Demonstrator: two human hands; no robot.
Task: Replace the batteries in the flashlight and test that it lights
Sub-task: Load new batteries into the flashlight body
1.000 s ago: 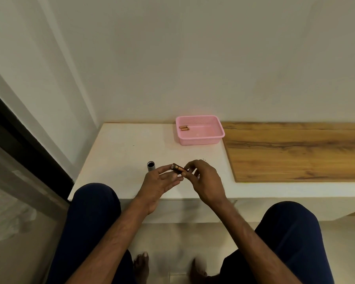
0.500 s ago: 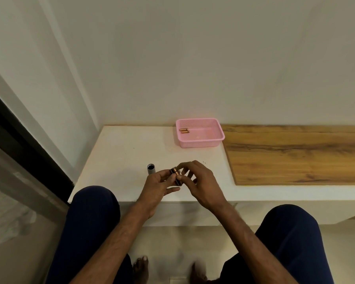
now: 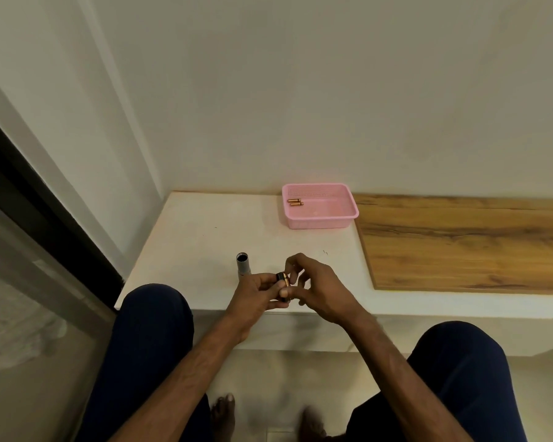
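One flashlight (image 3: 243,268), one held battery (image 3: 282,278) (two batteries (image 3: 296,204) in basket (image 3: 320,222))

Both forearms reach fwd from near edge & meet at centre, L hand (image 3: 256,295) pinching a battery (image 3: 282,278) betw thumb & fingers, R hand (image 3: 324,290) w/ fingers curled at its right end, grip unclear.
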